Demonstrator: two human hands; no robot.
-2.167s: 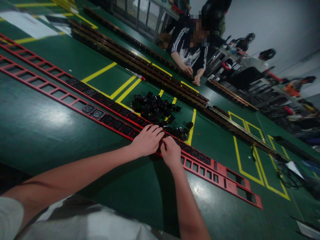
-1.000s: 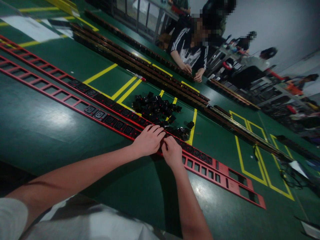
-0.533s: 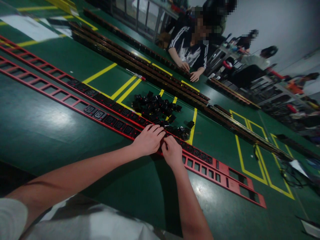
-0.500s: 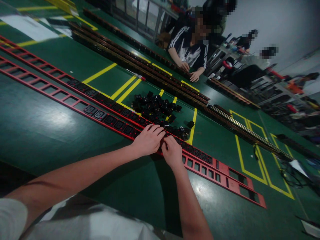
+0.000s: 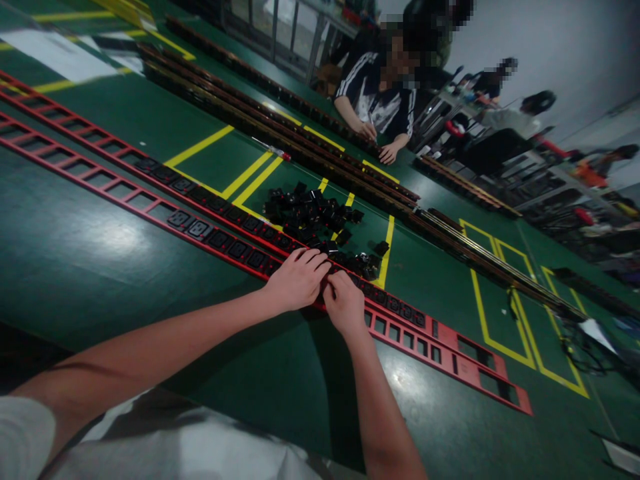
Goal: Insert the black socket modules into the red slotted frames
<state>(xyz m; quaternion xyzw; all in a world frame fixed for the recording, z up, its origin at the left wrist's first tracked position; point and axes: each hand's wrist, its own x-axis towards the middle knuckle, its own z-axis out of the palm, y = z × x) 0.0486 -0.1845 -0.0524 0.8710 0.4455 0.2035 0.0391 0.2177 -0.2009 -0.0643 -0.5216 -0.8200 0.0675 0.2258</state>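
Note:
Two long red slotted strips lie side by side on the green table. Black power sockets [image 5: 238, 248] fill several slots of the near red strip [image 5: 463, 367]; other slots show bare. The far red strip [image 5: 450, 339] also carries a row of sockets through its middle. My left hand [image 5: 297, 280] rests over the strips with its fingers bent across them. Close beside it, my right hand [image 5: 346, 303] is curled in a pinch at the near strip. Whatever lies between its fingertips is hidden. Just beyond my hands is a pile of loose black sockets [image 5: 310, 210].
A red-handled screwdriver [image 5: 284, 156] lies near long dark rails [image 5: 350, 177] running across the table. Across from me, a person [image 5: 377, 100] works at another rail. White sheets [image 5: 55, 55] lie at the far left, and dark cables [image 5: 583, 353] at the right.
My hands stay in almost the same place on the strips. Across the table, the person's hand now shows a thin, light-coloured tool held upright.

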